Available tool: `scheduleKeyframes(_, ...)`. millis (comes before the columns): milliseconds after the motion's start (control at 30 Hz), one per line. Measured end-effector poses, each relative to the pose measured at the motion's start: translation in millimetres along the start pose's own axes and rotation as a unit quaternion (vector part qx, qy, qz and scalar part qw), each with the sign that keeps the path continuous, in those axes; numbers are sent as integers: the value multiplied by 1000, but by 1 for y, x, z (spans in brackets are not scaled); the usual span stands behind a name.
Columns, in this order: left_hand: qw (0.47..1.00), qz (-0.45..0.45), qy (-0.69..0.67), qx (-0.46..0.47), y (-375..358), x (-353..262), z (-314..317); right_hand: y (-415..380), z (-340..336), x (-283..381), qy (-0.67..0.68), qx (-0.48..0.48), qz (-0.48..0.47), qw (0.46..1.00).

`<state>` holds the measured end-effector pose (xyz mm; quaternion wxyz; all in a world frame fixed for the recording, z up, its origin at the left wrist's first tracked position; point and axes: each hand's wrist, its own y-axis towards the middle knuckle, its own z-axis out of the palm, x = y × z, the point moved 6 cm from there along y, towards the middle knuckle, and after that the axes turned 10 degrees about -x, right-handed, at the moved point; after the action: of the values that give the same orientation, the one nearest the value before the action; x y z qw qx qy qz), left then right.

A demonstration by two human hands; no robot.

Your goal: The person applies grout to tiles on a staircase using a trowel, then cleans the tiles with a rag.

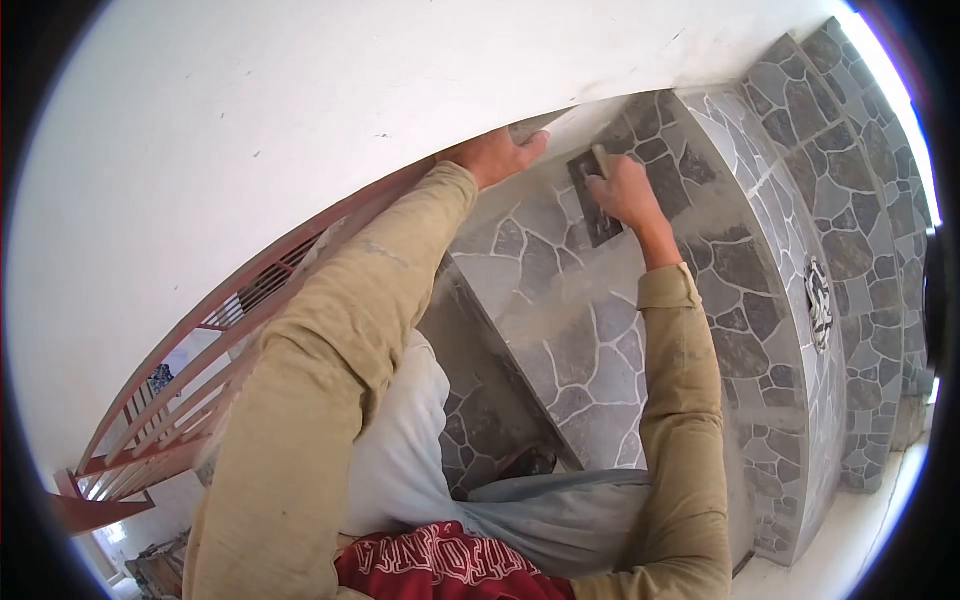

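Observation:
My right hand [630, 192] is closed round the handle [601, 160] of a plastering trowel. The flat dark blade of the trowel [603, 232] lies against the stone-patterned tiled surface [572, 345], where a dusty, grey-beige smear [560, 300] crosses the tiles. My left hand [500, 157] is at the edge of the white wall, its thumb stretched away from the palm. The other fingers of that hand are mostly hidden, and I see no tool in it. A grey surface [537, 125] shows just beyond it.
Tiled steps [765, 215] with stone patterns curve along the right, with a crumpled black-and-white cloth [819, 305] on one. A reddish-brown railing [215, 320] runs at the left below the white wall [260, 110]. A raised edge [510, 355] passes beside my legs [400, 430].

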<state>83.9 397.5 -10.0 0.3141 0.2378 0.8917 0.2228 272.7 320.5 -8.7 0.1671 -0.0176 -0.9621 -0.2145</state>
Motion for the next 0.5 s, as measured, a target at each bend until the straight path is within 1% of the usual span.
scheduleKeyframes(33,1000,0,-1,1,0,0,0,-5,2,-9,-1,0,1,1000)
scheduleKeyframes(67,1000,-3,4,4,1,0,1,-15,11,-44,82,-2,147,986)
scheduleKeyframes(100,1000,-6,8,7,1,1,3,-30,28,-74,164,-5,290,943)
scheduleKeyframes(133,1000,-3,7,9,2,0,5,-37,48,-86,163,-8,293,942)
scheduleKeyframes(167,999,1,37,-13,1,0,5,-47,67,-103,235,-80,330,911)
scheduleKeyframes(200,997,6,66,-34,1,-1,4,-56,85,-118,303,-153,362,868)
scheduleKeyframes(233,997,10,64,-31,1,-2,5,-55,109,-124,302,-157,366,866)
scheduleKeyframes(300,998,18,32,-55,1,-3,-1,-42,127,-120,249,-339,333,844)
scheduleKeyframes(333,998,22,30,-54,0,-3,-1,-38,127,-108,248,-342,335,842)
scheduleKeyframes(400,998,1,-61,-30,1,2,1,-23,130,-94,231,-307,386,838)
scheduleKeyframes(433,998,7,-57,-31,2,3,1,-26,132,-95,236,-312,387,835)
scheduleKeyframes(467,997,17,-73,-27,2,4,2,-40,136,-107,106,-384,323,859)
scheduleKeyframes(500,995,25,-89,-25,2,4,2,-46,129,-102,44,-414,287,863)
